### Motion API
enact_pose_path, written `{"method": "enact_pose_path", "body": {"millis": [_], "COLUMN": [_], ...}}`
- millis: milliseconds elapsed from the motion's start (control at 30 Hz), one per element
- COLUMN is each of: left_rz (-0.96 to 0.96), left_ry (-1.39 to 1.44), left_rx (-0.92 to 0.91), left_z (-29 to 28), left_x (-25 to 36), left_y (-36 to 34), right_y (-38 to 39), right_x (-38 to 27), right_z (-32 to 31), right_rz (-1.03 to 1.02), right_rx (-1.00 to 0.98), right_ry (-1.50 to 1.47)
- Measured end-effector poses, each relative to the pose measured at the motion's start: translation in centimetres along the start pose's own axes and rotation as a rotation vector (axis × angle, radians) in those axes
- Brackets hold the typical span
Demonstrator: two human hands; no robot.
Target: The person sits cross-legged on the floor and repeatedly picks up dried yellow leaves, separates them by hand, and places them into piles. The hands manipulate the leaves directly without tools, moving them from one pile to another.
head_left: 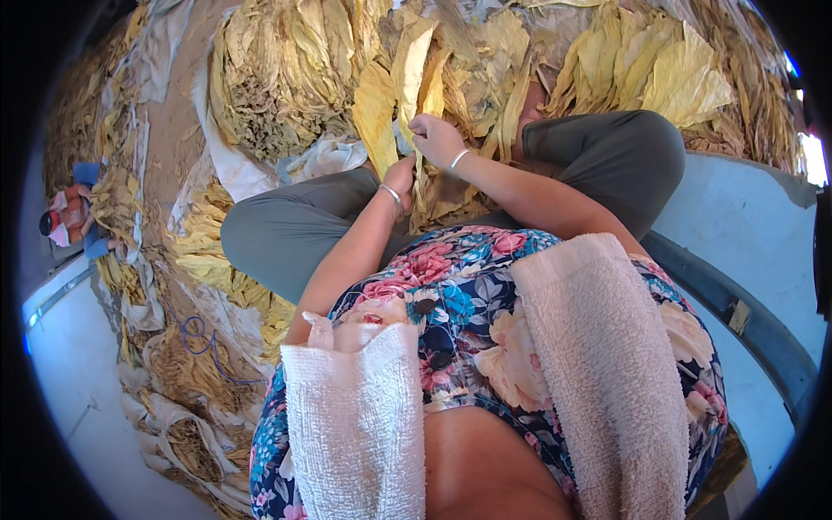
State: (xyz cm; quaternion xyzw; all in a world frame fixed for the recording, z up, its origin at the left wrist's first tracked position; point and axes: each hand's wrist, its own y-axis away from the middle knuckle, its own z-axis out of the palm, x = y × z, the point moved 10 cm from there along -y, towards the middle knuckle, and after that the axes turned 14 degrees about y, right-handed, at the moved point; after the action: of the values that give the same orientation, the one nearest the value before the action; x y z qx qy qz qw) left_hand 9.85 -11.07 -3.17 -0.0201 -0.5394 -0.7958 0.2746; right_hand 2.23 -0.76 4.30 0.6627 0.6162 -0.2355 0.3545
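I sit cross-legged with both hands together over my lap, among dried yellow tobacco leaves. My left hand [399,179] is closed around the lower ends of a few leaves, including a broad golden one [374,113] that stands up from it. Just above and to the right, my right hand [437,139] has its fingers bent together at a pale upright leaf [412,69]. Exactly what those fingertips pinch is partly hidden. Beyond my hands, a thick heap of leaves [282,74] lies to the left and a fanned pile [641,69] to the right.
White sheeting [325,156] lies beside my left knee. More yellow leaves [221,247] spread along my left side, near a thin blue cord [204,338]. Another person [71,215] sits at the far left. A pale blue wall [737,208] borders my right.
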Motion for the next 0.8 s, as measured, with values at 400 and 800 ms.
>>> {"method": "enact_pose_path", "body": {"millis": [400,800], "left_rz": [0.105,0.306], "left_ry": [-0.331,-0.023], "left_rx": [0.085,0.213], "left_z": [0.7,-0.6], "left_x": [1.2,4.4], "left_y": [1.5,1.3], "right_y": [1.0,1.6], "right_x": [5.8,2.2], "right_z": [1.9,3.3], "right_rz": [0.534,0.636], "right_rx": [-0.270,-0.359], "right_ry": [-0.368,-1.551]}}
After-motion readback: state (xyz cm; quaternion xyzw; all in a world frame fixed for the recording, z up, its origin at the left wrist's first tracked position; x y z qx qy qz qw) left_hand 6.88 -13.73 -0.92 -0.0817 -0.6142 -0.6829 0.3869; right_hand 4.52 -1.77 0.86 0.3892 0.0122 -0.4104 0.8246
